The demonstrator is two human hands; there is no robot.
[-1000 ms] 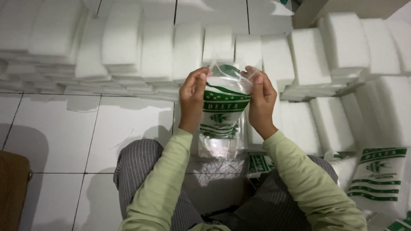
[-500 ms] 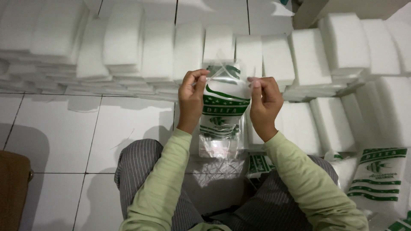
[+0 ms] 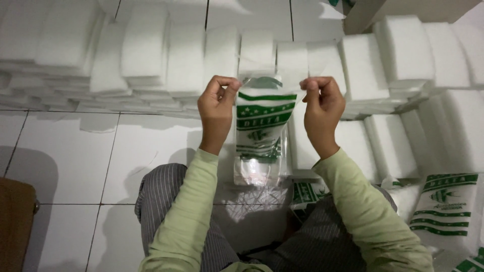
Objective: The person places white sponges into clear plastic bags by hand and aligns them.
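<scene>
Your left hand (image 3: 218,112) and right hand (image 3: 322,112) pinching the top corners of a clear green-printed bag (image 3: 262,136), held upright at centre, white tiled floor (image 3: 70,161) beneath, white foam stacks (image 3: 146,50) from 9 to 3 o'clock, printed bags (image 3: 446,209) at 4 o'clock.

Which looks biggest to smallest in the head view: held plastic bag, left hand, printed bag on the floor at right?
1. Printed bag on the floor, though the frame edge cuts it off.
2. Held plastic bag, pinched at its top corners by both hands.
3. Left hand.
The two bags look close, and the held one is nearer the camera, so their order is unsure.
</scene>
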